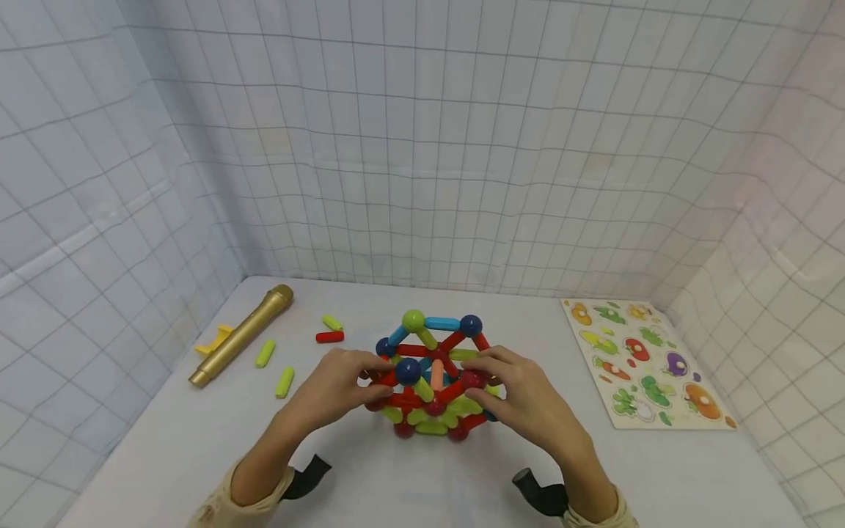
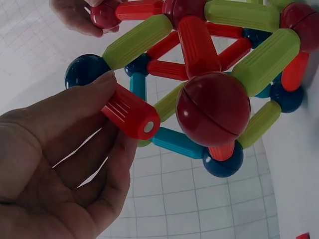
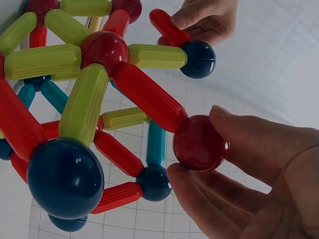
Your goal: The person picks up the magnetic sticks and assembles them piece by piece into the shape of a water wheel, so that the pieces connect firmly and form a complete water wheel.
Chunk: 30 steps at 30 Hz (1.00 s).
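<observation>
A structure of coloured rods and balls (image 1: 413, 320) stands on the table between both hands. My left hand (image 1: 333, 389) pinches a red rod (image 2: 128, 113) between thumb and fingers at the structure's left side. One end of that rod meets a blue ball (image 2: 85, 70), while its other end is bare and shows a silvery disc. On the opposite side, my right hand (image 1: 528, 396) holds a red ball (image 3: 201, 144) between thumb and fingertips. A red rod (image 3: 149, 97) joins this ball to another red ball (image 3: 104, 48) in the structure.
Left of the structure lie a gold microphone (image 1: 244, 336), a yellow piece (image 1: 213, 340), a loose red rod (image 1: 329, 337) and several green rods (image 1: 284, 383). A vegetable puzzle board (image 1: 627, 421) lies at the right. White gridded sheeting (image 1: 462, 147) surrounds the table's back and sides.
</observation>
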### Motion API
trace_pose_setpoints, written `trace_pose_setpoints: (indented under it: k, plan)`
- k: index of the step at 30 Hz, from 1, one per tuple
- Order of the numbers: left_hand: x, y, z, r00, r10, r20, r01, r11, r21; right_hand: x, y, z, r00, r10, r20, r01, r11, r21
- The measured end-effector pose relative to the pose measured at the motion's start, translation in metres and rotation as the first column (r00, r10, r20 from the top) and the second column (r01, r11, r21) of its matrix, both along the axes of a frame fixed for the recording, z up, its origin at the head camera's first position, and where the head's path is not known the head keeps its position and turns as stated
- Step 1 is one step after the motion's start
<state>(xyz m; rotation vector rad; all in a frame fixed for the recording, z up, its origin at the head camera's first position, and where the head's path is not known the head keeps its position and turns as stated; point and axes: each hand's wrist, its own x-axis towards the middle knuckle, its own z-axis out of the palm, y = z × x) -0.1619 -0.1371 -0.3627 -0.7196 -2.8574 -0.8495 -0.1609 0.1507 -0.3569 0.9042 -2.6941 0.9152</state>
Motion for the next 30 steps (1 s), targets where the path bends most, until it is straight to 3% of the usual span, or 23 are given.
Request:
trace_pose_setpoints:
  k: [14,20,30]
  plan:
    - [-0.005,0.004,-0.007,0.998,-0.021,0.058,0.015,0.994,0.107,-0.001,-0.002,-0.001,1.000,-0.008,-0.018,0.008,1.000,0.011]
    - [-0.006,0.001,-0.013,0.993,-0.039,0.114,0.020,0.986,0.163,0.000,-0.003,-0.002,1.000,-0.008,-0.026,0.009,1.000,0.012]
    - [-0.007,-0.006,-0.018,0.993,-0.044,0.106,0.026,0.986,0.164,0.001,-0.003,-0.001,1.000,-0.016,-0.002,0.016,1.000,0.010]
